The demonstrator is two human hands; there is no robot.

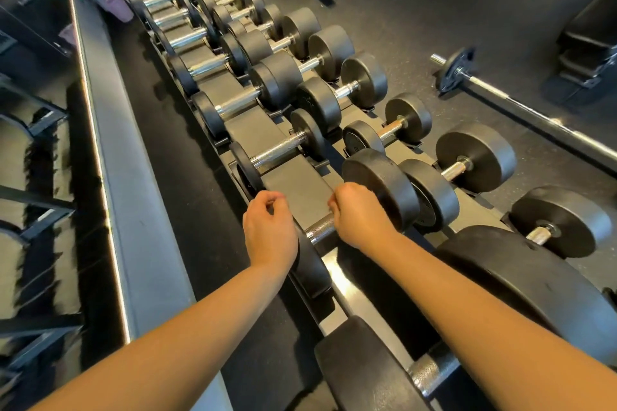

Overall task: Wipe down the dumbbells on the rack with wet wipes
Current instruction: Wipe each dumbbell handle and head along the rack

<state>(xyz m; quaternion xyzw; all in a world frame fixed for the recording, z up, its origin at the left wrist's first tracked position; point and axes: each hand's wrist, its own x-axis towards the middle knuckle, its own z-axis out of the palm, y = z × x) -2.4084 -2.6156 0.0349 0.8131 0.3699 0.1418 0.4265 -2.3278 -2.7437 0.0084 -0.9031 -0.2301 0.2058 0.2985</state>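
Note:
A long two-tier rack (295,185) holds rows of black dumbbells with chrome handles. My right hand (362,218) is curled over the right end of the knurled handle (320,230) of a near upper-tier dumbbell, beside its round head (384,182). My left hand (270,227) hovers just left of that handle, above the dumbbell's other head (310,272). Its fingers are curled in and nothing shows in it. No wipe is visible in either hand.
Larger dumbbells (534,280) lie close at the lower right, smaller ones (283,147) further up the rack. A barbell (500,93) lies on the dark floor at right, with a bench (587,33) behind it. A grey ledge (133,210) and mirror run along the left.

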